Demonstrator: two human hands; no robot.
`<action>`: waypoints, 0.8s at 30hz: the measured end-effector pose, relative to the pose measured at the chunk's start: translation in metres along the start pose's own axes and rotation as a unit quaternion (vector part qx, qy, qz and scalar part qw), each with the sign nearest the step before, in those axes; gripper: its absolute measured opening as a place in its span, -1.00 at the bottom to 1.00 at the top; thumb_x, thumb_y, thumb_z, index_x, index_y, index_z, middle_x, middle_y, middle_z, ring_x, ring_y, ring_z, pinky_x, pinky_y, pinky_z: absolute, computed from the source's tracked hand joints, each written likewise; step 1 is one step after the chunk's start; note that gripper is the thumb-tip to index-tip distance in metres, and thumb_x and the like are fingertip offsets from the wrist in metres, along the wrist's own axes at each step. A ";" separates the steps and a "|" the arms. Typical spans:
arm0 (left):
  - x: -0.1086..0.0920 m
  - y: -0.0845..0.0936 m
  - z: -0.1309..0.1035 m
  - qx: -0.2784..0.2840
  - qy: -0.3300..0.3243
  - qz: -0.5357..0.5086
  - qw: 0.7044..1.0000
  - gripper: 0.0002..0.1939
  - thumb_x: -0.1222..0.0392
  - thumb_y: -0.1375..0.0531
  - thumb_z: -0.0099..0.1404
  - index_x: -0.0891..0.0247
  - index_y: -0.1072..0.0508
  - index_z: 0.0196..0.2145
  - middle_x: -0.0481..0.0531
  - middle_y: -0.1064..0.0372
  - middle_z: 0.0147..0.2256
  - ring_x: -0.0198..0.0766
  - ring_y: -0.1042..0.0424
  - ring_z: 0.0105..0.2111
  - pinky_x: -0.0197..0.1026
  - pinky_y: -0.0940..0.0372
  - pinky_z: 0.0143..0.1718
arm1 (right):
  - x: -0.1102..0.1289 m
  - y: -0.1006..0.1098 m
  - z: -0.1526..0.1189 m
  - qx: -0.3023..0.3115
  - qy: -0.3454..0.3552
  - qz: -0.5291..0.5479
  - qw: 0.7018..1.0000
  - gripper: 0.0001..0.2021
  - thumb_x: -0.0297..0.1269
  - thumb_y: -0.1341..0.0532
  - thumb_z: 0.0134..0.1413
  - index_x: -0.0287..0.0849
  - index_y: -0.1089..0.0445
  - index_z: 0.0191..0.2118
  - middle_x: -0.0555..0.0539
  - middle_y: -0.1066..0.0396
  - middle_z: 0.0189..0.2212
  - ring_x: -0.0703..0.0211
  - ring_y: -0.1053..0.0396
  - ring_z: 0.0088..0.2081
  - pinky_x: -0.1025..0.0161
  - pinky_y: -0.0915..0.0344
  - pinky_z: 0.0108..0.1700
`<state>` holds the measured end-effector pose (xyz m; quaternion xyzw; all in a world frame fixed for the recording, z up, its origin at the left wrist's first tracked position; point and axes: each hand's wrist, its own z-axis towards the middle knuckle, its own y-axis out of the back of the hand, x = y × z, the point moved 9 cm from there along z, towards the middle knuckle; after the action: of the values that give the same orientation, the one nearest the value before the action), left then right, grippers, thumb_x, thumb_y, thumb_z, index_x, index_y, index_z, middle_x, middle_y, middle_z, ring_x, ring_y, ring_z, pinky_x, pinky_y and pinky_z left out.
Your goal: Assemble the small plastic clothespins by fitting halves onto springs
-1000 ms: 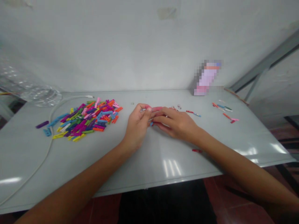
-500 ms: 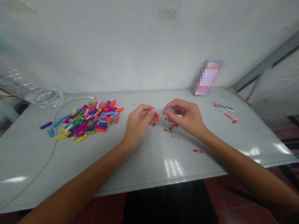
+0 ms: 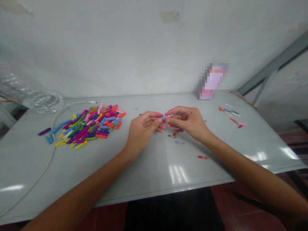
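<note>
My left hand and my right hand meet fingertip to fingertip over the middle of the table. Both are closed in a pinch on a small blue clothespin, largely covered by the fingers. Just below the hands lie small flat clothespin pieces: a green piece, a light blue piece and several red ones, partly hidden. Nearer the front edge is a separate red piece. To the left, a heap of multicoloured clothespins spreads over the tabletop.
More loose clothespins lie on the right of the grey table. A white cable curves along the left side, near a clear plastic bottle. A pink blurred packet leans on the back wall.
My hands have come together from a small gap. The blue clothespin, held by the right fingers before, is now between the fingertips of both hands.
</note>
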<state>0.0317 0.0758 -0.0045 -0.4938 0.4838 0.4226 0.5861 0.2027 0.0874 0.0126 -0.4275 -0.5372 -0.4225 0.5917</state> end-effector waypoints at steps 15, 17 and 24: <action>0.003 0.001 -0.001 0.015 0.013 -0.043 0.999 -0.75 0.08 -0.51 0.36 0.28 -0.70 -0.11 0.08 -0.68 -0.34 -0.18 -0.66 -0.35 -0.17 -0.59 -0.24 | 0.006 0.006 -0.004 -0.020 0.045 -0.067 0.997 -0.59 0.04 -0.69 -0.03 -0.12 -0.72 -0.18 -0.06 -0.70 -0.39 0.09 -0.67 -0.35 0.18 -0.63 -0.25; 0.003 -0.001 -0.001 0.032 0.016 -0.042 0.998 -0.74 0.10 -0.52 0.36 0.27 -0.71 -0.08 0.09 -0.69 -0.32 -0.17 -0.69 -0.32 -0.17 -0.60 -0.22 | 0.009 0.007 -0.005 -0.023 0.053 -0.071 0.996 -0.60 0.03 -0.69 -0.02 -0.12 -0.72 -0.19 -0.06 -0.70 -0.39 0.09 -0.68 -0.34 0.19 -0.63 -0.24; -0.003 -0.001 -0.001 0.031 0.014 -0.030 0.999 -0.74 0.07 -0.54 0.33 0.25 -0.67 -0.13 0.07 -0.69 -0.34 -0.13 -0.70 -0.35 -0.15 -0.62 -0.27 | 0.013 0.009 -0.006 -0.031 0.063 -0.097 0.993 -0.60 0.09 -0.65 0.05 -0.12 -0.72 -0.18 -0.09 -0.71 -0.35 0.07 -0.68 -0.31 0.15 -0.64 -0.24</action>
<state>0.0316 0.0747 -0.0014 -0.4954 0.4897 0.3828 0.6068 0.2142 0.0840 0.0250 -0.3635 -0.5243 -0.5208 0.5671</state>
